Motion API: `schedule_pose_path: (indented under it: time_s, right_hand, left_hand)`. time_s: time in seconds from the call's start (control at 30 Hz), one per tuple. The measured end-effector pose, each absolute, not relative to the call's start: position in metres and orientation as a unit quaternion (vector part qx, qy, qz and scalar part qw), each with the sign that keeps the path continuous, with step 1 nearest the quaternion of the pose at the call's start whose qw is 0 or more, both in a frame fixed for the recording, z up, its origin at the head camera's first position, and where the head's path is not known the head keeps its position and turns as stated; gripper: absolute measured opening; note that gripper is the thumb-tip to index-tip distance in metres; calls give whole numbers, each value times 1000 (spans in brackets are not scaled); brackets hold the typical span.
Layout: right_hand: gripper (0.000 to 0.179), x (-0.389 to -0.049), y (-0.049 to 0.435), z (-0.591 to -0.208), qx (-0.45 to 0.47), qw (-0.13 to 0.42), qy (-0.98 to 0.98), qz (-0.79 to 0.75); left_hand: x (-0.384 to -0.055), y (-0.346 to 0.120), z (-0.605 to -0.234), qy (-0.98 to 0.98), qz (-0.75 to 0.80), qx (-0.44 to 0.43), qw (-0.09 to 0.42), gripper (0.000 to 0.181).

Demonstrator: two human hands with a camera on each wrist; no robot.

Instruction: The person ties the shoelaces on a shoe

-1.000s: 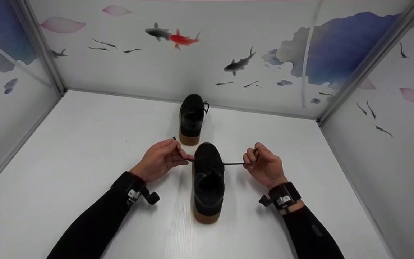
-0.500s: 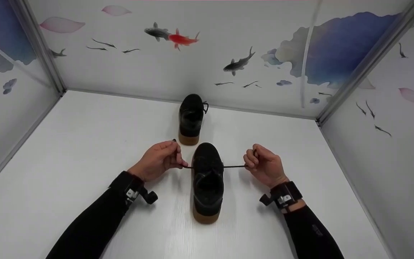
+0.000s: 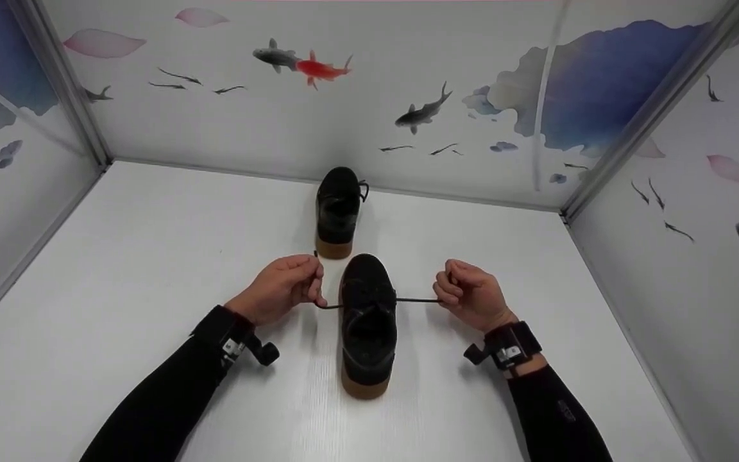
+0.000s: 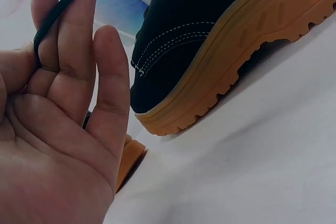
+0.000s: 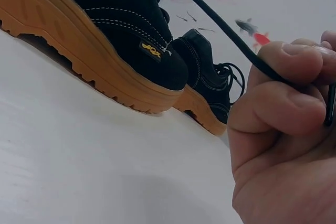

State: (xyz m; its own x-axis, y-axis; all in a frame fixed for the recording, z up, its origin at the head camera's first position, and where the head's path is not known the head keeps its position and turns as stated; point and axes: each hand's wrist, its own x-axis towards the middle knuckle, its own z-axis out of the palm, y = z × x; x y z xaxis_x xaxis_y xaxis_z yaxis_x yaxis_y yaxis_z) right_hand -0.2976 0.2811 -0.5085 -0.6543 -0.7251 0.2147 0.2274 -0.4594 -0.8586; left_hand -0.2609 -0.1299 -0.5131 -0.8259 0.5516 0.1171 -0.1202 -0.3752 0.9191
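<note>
A black shoe (image 3: pixel 367 321) with a tan sole stands upright on the white table, toe pointing away from me. My left hand (image 3: pixel 281 289) is just left of it, pinching one end of its dark shoelace (image 3: pixel 329 307) between thumb and fingers. In the left wrist view that lace (image 4: pixel 60 6) runs over the fingers, and some fingers are fairly straight. To the shoe's right, my right hand (image 3: pixel 475 295) grips the other lace end (image 3: pixel 417 300) in curled fingers. This lace looks taut in the right wrist view, with its tip (image 5: pixel 329 106) showing by the fingers.
A second black shoe (image 3: pixel 337 212) stands beyond the first, near the back wall, with its lace looped at its right side. Panels printed with fish and petals (image 3: pixel 318 67) enclose the white table (image 3: pixel 151 256) at the back and both sides.
Fingers of my left hand have drawn back from the shoe, and the left lace has come lower with more of it showing. The right lace has dropped slightly; both hands still hold their ends.
</note>
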Motion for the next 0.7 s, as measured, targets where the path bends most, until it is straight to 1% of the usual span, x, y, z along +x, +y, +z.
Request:
schedule_pose_path:
  time_s: [0.17,0.4,0.57,0.7]
  right_hand:
    - [39,-300,288,-505,-271,292,460,-794]
    - [40,-303,295,-501,-221,285,503,-785]
    - [42,-302,293,-503,-193,286,510,-788]
    - [41,-299,286,-506,-161,267,518,-797]
  left_hand:
    - [-263,-130,-511,538,793,195,210,31]
    - [-265,-128,-510,554,783,174,222,29]
    - [-261,-126,-512,564,780,139,231,29]
    - [-258,-118,-512,572,781,100,232,30]
